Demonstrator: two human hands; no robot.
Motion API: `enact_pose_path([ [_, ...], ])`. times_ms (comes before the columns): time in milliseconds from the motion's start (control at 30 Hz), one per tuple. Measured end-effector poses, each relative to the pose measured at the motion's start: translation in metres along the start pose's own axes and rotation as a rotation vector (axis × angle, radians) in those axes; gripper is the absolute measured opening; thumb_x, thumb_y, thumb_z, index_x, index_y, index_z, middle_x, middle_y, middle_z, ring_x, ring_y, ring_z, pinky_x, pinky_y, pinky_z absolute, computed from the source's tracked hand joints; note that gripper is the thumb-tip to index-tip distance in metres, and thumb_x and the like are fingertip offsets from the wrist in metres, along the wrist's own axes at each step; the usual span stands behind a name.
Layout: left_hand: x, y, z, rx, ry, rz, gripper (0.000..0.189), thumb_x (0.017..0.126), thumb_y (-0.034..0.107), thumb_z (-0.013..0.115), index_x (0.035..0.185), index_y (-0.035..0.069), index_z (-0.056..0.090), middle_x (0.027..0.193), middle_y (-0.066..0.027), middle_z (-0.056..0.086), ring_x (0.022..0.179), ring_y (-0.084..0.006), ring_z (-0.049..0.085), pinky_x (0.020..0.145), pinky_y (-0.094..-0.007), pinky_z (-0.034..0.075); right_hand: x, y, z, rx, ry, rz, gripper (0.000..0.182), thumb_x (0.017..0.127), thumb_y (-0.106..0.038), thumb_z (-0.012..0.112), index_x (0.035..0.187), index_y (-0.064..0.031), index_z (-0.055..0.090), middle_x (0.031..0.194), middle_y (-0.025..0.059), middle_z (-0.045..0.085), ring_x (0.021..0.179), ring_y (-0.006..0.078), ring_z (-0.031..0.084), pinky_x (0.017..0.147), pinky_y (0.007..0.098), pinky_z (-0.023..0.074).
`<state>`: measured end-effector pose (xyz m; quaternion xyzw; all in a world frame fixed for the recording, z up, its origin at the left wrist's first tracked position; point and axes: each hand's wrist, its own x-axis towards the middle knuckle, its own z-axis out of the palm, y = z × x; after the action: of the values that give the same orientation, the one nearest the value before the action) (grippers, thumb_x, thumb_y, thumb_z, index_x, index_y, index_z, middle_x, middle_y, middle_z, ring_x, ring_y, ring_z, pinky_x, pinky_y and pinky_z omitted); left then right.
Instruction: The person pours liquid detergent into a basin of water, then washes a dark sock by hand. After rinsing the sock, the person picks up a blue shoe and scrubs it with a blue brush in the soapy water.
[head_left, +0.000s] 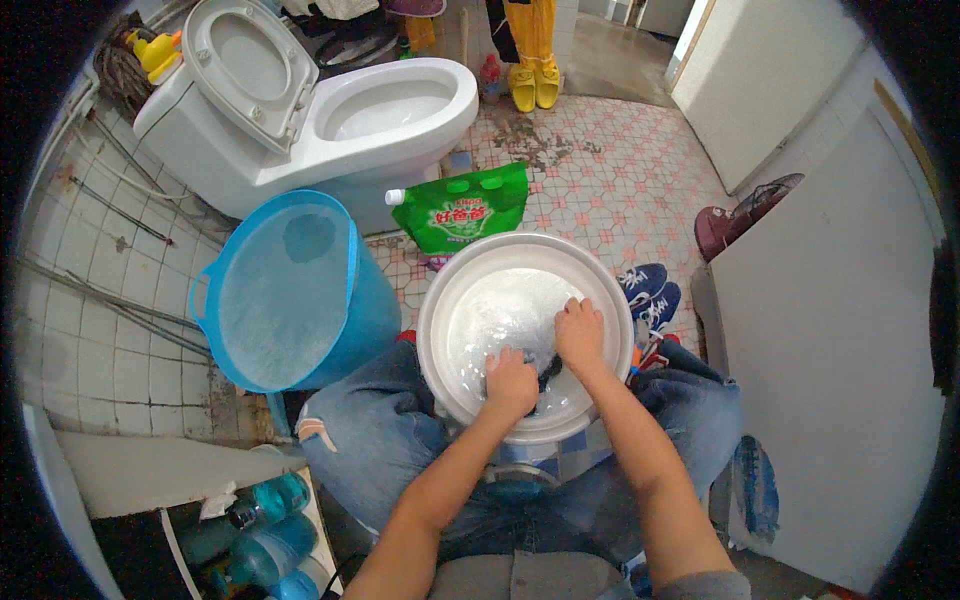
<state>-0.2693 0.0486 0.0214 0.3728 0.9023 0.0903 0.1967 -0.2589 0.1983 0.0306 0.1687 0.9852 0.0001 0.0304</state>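
Observation:
A round metal basin (433, 337) of water stands between my knees, with foam or glints on the water. Inside it, a small dark wet cloth (552, 370) shows in part between my hands. The fingers of my left hand (512, 382) curl over its near left end, low in the basin. Farther right and a little higher, my right hand (580, 334) is closed at the cloth's other end, close to the basin's right wall. Both hands hide much of the cloth, so its exact kind cannot be told.
A blue plastic tub (379, 300) of cloudy water stands left. Beyond the basin lies a green detergent pouch (465, 206) with a white cap, before a toilet (360, 161). Dark blue sneakers (649, 292) sit right of the basin. Bottles (274, 544) fill a lower-left shelf; yellow slippers (534, 86) are farther off.

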Motion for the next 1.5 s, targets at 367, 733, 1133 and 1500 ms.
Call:
enact_pose_path([
  [367, 0.003, 0.000, -0.024, -0.244, 0.326, 0.002, 0.050, 0.067, 0.021, 0.067, 0.110, 0.005, 0.046, 0.107, -0.0134, 0.049, 0.107, -0.0322, 0.042, 0.086, -0.0463, 0.035, -0.001, 0.006, 0.010, 0.608, -0.062, -0.040, 0.022, 0.071, -0.022, 0.063, 0.080, -0.0016, 0.061, 0.075, 0.0145, 0.059, 0.073, 0.0290, 0.058, 0.065, 0.0371, 0.0454],
  [733, 0.002, -0.008, -0.028, -0.337, 0.209, -0.021, 0.041, 0.069, 0.018, 0.065, 0.106, 0.004, 0.055, 0.106, -0.0138, 0.054, 0.103, -0.0311, 0.047, 0.088, -0.0425, 0.037, -0.018, 0.017, -0.022, -0.033, -0.288, 0.056, 0.026, 0.066, -0.022, 0.066, 0.087, -0.0070, 0.065, 0.090, 0.0087, 0.063, 0.096, 0.0294, 0.055, 0.074, 0.0438, 0.0456],
  [1133, 0.011, -0.018, -0.012, -0.448, 0.120, 0.117, 0.045, 0.066, 0.025, 0.069, 0.104, 0.004, 0.056, 0.127, -0.0186, 0.039, 0.125, -0.0410, 0.024, 0.101, -0.0428, 0.026, -0.017, 0.009, -0.057, 0.890, -0.339, -0.314, 0.015, 0.060, -0.010, 0.063, 0.072, -0.0072, 0.054, 0.078, 0.0064, 0.059, 0.077, 0.0219, 0.056, 0.065, 0.0315, 0.0441],
  [1500, 0.027, -0.001, -0.027, -1.368, 0.280, -0.081, 0.030, 0.083, 0.030, 0.056, 0.094, 0.002, 0.052, 0.077, -0.0057, 0.057, 0.068, -0.0121, 0.054, 0.059, -0.0256, 0.043, -0.014, 0.019, -0.003, 1.191, -0.006, 0.110, 0.033, 0.076, -0.015, 0.061, 0.106, -0.0041, 0.051, 0.087, 0.0115, 0.059, 0.075, 0.0221, 0.058, 0.065, 0.0324, 0.0465],
])
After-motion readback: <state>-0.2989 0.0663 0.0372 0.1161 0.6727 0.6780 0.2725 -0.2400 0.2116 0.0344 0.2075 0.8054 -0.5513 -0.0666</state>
